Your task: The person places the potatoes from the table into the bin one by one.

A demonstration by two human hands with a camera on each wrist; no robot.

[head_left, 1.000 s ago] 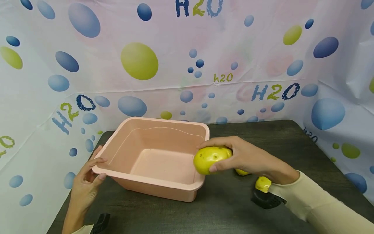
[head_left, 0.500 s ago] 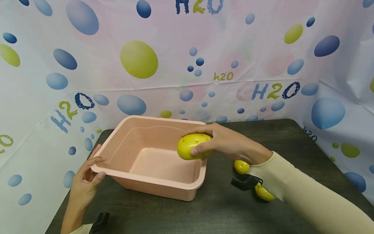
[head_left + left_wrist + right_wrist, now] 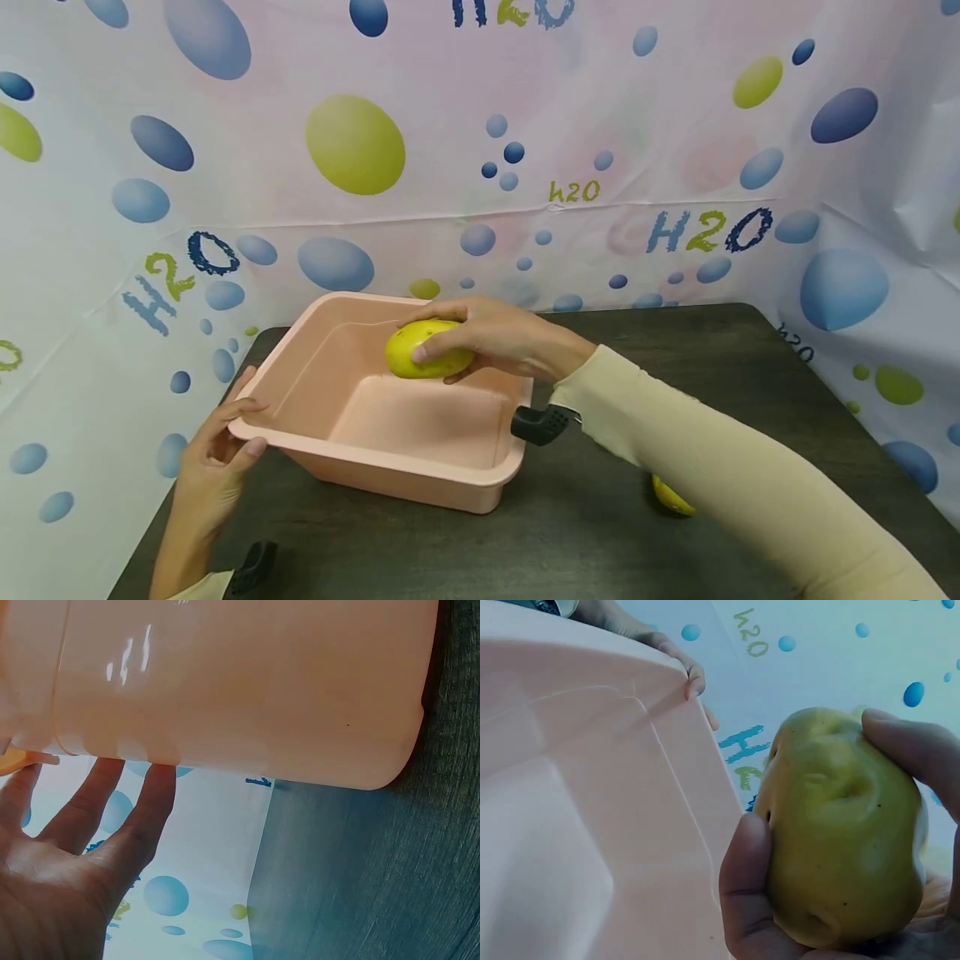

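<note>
Hands [image 3: 212,467] [image 3: 498,335] on and above pink basin [image 3: 397,475]

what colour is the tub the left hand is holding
Pale peach-pink; the tub shows best in the head view.

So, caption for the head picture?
Right hand holds a yellow potato over the pink tub; left hand grips its rim.

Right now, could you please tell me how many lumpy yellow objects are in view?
2: the held object, in the right hand above the basin; and a second object on the table, partly covered by the right sleeve, which may hide more.
</note>
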